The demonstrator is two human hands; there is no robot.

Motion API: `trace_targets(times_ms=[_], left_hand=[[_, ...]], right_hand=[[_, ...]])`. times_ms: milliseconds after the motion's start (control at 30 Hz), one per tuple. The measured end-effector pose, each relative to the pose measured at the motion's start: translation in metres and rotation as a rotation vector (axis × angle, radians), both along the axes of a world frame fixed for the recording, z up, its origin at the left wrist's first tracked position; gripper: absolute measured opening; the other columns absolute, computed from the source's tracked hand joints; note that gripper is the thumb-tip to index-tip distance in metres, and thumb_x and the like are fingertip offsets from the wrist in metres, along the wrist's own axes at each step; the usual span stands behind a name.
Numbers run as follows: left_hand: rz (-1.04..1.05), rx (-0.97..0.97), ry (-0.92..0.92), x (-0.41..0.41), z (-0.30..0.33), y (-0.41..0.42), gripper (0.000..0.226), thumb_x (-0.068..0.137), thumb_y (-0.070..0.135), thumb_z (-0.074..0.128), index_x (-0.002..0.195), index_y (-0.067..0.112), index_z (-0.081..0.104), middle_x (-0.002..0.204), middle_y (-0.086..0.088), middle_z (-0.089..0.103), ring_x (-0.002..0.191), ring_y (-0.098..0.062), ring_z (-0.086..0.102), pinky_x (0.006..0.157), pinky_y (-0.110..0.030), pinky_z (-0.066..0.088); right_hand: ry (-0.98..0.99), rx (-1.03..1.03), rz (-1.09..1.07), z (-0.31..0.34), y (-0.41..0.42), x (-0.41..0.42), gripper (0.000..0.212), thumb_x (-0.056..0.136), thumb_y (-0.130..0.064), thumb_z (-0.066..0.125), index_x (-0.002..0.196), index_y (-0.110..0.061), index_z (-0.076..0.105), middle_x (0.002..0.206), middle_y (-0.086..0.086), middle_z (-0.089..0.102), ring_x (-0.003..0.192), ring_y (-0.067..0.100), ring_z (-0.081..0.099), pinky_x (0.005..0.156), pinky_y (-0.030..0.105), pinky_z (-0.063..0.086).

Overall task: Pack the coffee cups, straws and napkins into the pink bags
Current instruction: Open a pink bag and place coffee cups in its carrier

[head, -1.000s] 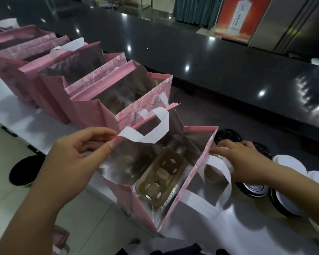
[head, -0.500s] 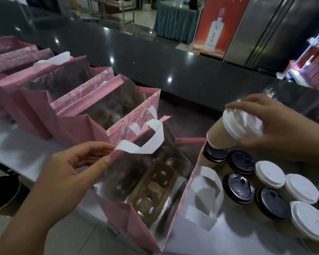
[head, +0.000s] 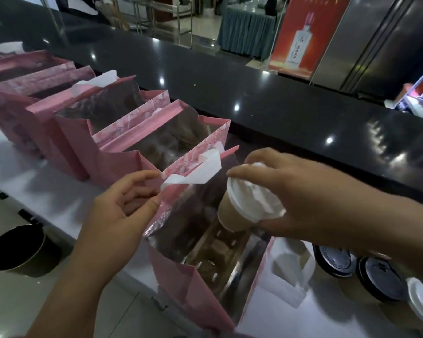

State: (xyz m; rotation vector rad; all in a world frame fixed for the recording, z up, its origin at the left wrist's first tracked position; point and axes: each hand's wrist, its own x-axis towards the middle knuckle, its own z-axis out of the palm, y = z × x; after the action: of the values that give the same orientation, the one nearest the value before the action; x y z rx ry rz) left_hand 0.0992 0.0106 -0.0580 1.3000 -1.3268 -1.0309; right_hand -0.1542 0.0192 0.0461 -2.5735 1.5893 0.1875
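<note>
The left hand (head: 112,215) pinches the near rim of the open pink bag (head: 193,284) between thumb and fingers. The right hand (head: 291,191) curls its fingers over the white lid of a coffee cup (head: 232,215), held tilted in the bag's mouth, above the cardboard cup carrier (head: 213,257).

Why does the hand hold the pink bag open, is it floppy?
Probably floppy: the left hand pinches the pink bag's thin creased wall. Likely light and apt to tip, as it stands tall and narrow.
</note>
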Motion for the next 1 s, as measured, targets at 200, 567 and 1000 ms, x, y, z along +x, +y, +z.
trace_targets(times_ms=[200,567,1000], left_hand=[[0.013,-0.013,0.009,0.000,-0.001,0.000,0.027,0.078,0.028,0.074,0.098,0.046,0.071,0.091,0.013,0.074,0.089,-0.001,0.070,0.082,-0.025,0.050],[0.003,-0.019,0.008,0.002,-0.006,0.002,0.033,0.087,0.006,0.070,0.104,0.034,0.071,0.092,0.014,0.075,0.089,-0.002,0.070,0.076,-0.014,0.053],[-0.019,-0.011,-0.038,0.000,-0.004,0.004,0.033,0.087,0.005,0.070,0.105,0.032,0.072,0.093,0.013,0.074,0.091,-0.002,0.070,0.077,-0.009,0.051]], right_hand=[[0.152,0.065,0.077,-0.062,-0.040,0.014,0.069,0.078,-0.050,0.070,0.138,-0.042,0.038,0.126,-0.004,0.046,0.108,0.023,0.054,0.076,0.036,0.051],[0.188,0.177,0.101,-0.118,-0.076,0.007,0.074,0.072,-0.035,0.078,0.137,-0.039,0.042,0.132,0.000,0.048,0.111,0.029,0.057,0.087,0.044,0.054],[0.117,0.250,0.049,-0.122,-0.080,-0.003,0.067,0.075,-0.021,0.076,0.137,-0.029,0.051,0.135,0.000,0.057,0.120,0.025,0.056,0.096,0.042,0.051]])
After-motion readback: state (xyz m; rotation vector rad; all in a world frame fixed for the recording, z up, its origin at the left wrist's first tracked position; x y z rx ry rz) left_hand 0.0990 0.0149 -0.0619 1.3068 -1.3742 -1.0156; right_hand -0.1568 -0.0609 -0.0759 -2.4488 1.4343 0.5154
